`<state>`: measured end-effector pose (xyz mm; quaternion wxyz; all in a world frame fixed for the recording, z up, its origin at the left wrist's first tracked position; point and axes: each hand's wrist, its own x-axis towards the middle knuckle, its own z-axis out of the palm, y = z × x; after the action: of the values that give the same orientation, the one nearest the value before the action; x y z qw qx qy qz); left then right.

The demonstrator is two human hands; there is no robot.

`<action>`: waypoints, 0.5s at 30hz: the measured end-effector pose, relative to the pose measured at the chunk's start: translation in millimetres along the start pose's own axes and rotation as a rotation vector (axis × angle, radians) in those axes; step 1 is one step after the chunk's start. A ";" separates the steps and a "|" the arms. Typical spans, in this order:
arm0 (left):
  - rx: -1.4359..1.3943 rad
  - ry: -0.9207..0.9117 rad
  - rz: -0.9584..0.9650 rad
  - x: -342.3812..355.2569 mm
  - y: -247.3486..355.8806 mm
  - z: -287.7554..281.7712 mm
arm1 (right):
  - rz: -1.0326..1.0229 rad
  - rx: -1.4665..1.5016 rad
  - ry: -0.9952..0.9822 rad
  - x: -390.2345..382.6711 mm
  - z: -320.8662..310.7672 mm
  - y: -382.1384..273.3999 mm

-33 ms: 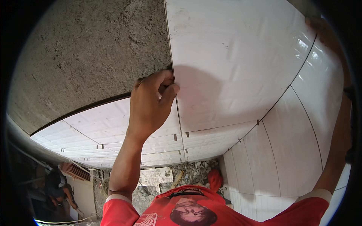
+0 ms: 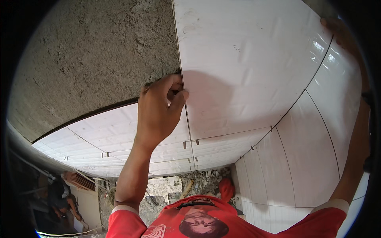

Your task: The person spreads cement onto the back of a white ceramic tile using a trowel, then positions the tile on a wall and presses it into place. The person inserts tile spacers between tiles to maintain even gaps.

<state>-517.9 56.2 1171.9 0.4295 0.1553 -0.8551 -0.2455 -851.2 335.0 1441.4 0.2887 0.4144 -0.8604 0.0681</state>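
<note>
I have the large white tile [image 2: 254, 59] filling the upper middle of my head view, standing on the wall, its glossy face marked with a few dark smudges. The left hand [image 2: 158, 113] is at the tile's left edge: I see its grip closed on that edge, thumb laid on the face and fingers curled at the side, and a soft shadow falls on the tile just beside it. The right hand [image 2: 341, 35] is up by the tile's upper right corner; it sits in the dark rim of my lens, so I cannot fairly tell whether its grip is closed on anything.

Left of the tile I see rough grey cement [image 2: 99, 51], bare and grainy. Below the tile run rows of white wall tiles [image 2: 99, 123], with small dark spacers [image 2: 197, 142] in the joints, two of them near the tile's lower left corner. Right of the tile, past a dark corner joint, a white side wall [image 2: 301, 158] is tiled too.

Further below the tile I look down on the wearer's red shirt [image 2: 174, 214], and beyond it rubble [image 2: 206, 178] with a red bundle [image 2: 226, 188] beside it. Far down to the tile's left, in shadow, is another person [image 2: 59, 198], near a brown slatted stack [image 2: 79, 179].
</note>
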 end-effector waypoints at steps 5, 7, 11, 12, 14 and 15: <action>0.054 0.125 0.021 -1.2 -0.7 12.7 | 0.109 -0.030 -0.020 18.1 6.4 27.2; 0.057 0.132 0.004 -1.7 0.6 11.9 | 0.141 -0.053 0.019 22.0 15.5 34.6; 0.075 0.127 -0.017 0.3 3.4 9.3 | 0.138 -0.058 0.318 11.0 33.8 36.6; 0.050 0.132 -0.048 0.0 4.3 9.4 | 0.106 -0.073 0.382 8.5 37.0 32.9; 0.087 0.149 -0.010 -0.2 4.8 8.8 | 0.129 -0.045 0.283 6.5 28.6 25.7; 0.103 0.155 0.005 -0.7 4.9 9.0 | 0.131 -0.011 0.198 6.8 21.5 21.6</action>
<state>-525.1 63.1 1169.6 0.4863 0.1937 -0.8312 -0.1876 -880.2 336.7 1430.2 0.3696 0.3471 -0.8532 0.1226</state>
